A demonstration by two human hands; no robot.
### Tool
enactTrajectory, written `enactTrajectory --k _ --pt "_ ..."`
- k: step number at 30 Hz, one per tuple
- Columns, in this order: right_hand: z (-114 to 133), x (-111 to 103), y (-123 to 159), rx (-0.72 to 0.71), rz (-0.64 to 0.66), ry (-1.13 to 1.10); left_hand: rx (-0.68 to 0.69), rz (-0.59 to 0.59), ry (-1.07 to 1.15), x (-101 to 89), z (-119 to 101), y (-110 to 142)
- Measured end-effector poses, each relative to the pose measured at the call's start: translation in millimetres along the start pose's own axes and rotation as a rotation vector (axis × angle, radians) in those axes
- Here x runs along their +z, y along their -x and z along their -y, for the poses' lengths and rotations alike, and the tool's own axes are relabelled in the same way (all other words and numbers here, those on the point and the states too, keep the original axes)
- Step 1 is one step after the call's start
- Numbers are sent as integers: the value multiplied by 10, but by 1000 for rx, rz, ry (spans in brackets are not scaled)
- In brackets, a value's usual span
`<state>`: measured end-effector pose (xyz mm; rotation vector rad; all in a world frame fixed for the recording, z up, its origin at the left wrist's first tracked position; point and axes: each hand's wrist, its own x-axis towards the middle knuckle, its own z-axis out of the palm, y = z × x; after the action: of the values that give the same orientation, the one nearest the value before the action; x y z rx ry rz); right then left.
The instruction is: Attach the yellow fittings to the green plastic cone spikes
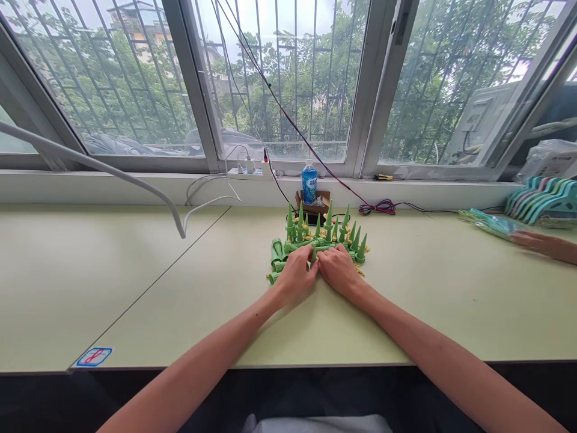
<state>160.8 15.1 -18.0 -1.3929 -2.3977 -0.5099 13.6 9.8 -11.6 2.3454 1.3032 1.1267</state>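
left hand (296, 267) pinches a small green piece (314, 255) between thumb and fingers, just above the desk (451, 288). right hand (338, 267) is curled in against it, knuckles up; whether its hidden fingers grip anything, i cannot tell.

take that piece as the clock's centre, twelve toward the window (288, 84). green spikes (329, 214) stand upright in a crowd from eleven round to nearly three, with small yellow parts (360, 271) among and beside them. ribbed green tubes (276, 251) lie at nine, close to the left hand.

farther off at twelve, a bottle (309, 185) of blue liquid stands upright at a small cardboard box (327, 197); inside or behind it is unclear. a white power strip (250, 173) sits on the ledge at eleven, and a bundled dark cable (377, 207) lies at two.

well out at three, another person's hand (541, 242), blurred, is at a clear plastic packet (489, 224), near pastel hangers (541, 201). a marked label (94, 356) is stuck down at eight.
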Motion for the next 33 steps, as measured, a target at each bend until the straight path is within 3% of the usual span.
enactTrajectory --k 22,33 --pt "-10 46 -16 -15 62 18 10 -10 8 20 23 13" --pt "-147 -177 -53 -32 41 -68 -44 -84 11 36 -11 47"
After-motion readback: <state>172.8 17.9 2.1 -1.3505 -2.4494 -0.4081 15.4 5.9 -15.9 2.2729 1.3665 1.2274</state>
